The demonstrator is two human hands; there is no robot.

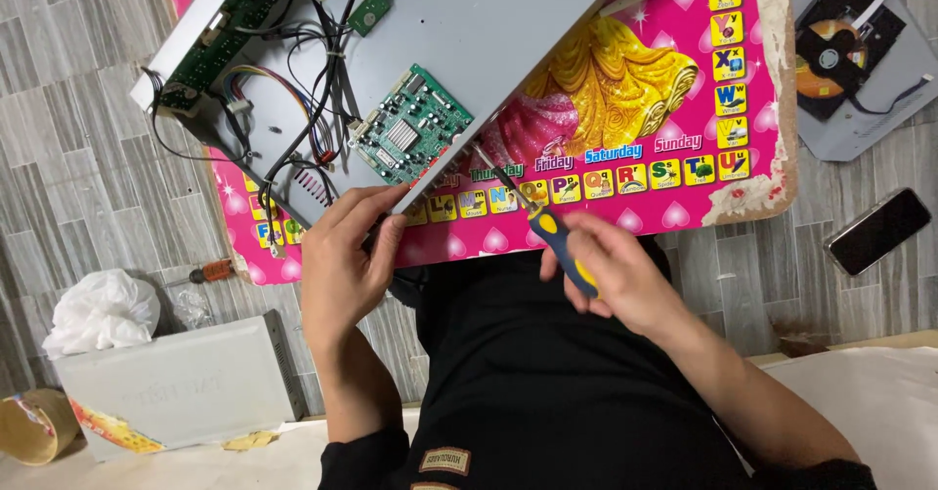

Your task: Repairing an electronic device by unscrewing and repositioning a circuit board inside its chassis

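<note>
One grey sheet-metal chassis tray [508, 21] lies tilted across a pink child's table with a cartoon figure and alphabet tiles [674, 172], its near corner overhanging the table edge toward the person. One small green circuit board [408, 126] sits inside the tray near that corner; a second, longer green circuit board [230, 11] runs along the far left wall. A bundle of black and coloured wires [313, 89] links the two boards and partly covers the tray floor between them.

The left hand [342, 255] grips the near corner of the tray, fingers curled under its edge. The right hand [611, 270] is clenched around the blue-and-yellow handle of one screwdriver [547, 226]; its shaft points up and left, with the tip at the tray's edge just beside the small board. Both hands are close together, directly below the small board.

One smaller orange-handled screwdriver [207, 273] lies on the grey tiled floor [59, 158] left of the left hand. One grey metal cover [176, 387] rests lower left, with a white crumpled bag [103, 309] on it. One optical disc drive mechanism [835, 55] sits upper right, and one black smartphone [877, 230] lies on the floor at right, well apart from the hands.
</note>
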